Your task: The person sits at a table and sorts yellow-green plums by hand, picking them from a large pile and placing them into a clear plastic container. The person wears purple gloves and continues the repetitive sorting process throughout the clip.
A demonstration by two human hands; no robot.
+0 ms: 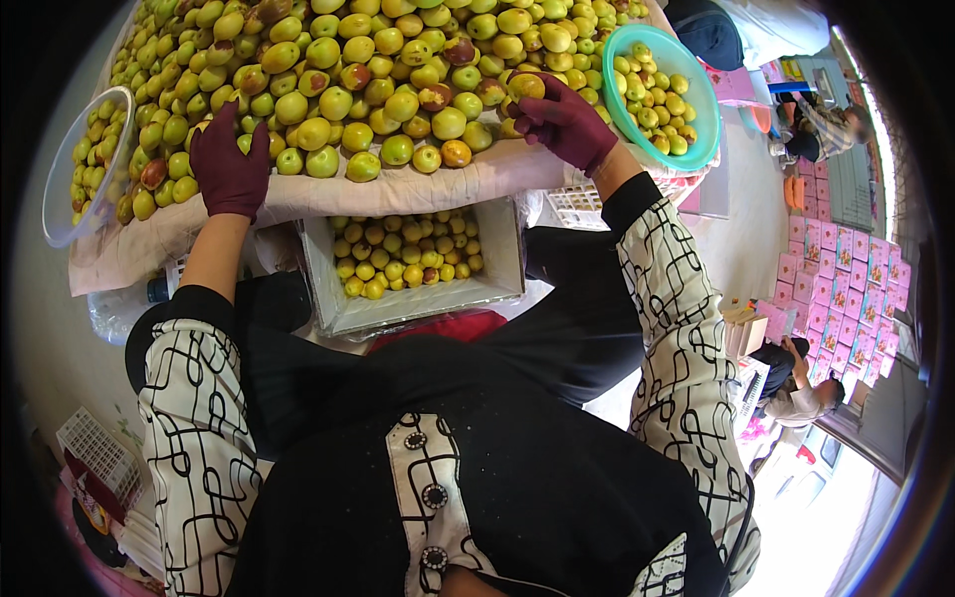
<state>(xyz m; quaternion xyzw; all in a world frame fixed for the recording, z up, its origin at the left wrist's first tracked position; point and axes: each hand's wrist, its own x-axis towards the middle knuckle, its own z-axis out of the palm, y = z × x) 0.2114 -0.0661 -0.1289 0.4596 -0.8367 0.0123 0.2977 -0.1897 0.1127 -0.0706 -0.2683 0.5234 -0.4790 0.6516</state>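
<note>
My hands both wear dark maroon gloves. My left hand [230,166] rests at the front of a heap of yellow-green jujubes [336,103], its thumb and forefinger apart among the fruit. Between the thumb and fingers of my right hand [563,123] is a single jujube [527,86] with a brownish patch, raised a little over the heap. Many fruits carry reddish-brown blotches. A padded pale cloth [418,185] lies under the heap and folds over the table's front edge. Just right of my right hand stands a turquoise plastic basin [705,112] partly filled with jujubes.
At the left edge a clear plastic basin [51,194] holds more jujubes. Below the table edge, in front of my lap, sits a lined box [403,310] of jujubes. A white plastic crate [578,207] stands beneath the basin. Stacked pink cartons [835,283] and two people are farther right.
</note>
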